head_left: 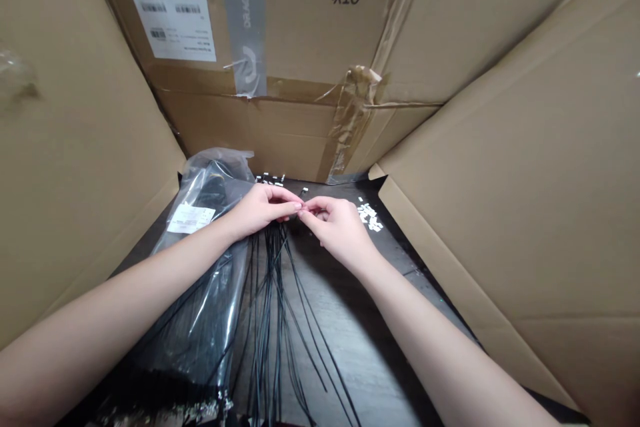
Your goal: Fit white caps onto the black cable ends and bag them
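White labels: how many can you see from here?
2. One label is on the carton's back wall; the other label is on the plastic bag. More may be hidden under the bag.

Ahead of the left hand [260, 210] and right hand [340, 233], passage is blocked by a carton wall [280, 127]; leftward, by a plastic bag [215, 180]; rightward, room extends to a cardboard flap [500, 213].

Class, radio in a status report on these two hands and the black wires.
Left hand, right hand pinched together at fingertips; held item unclear. Thin black wires hanging below. White pieces right of hands. Plastic bag left of hands.
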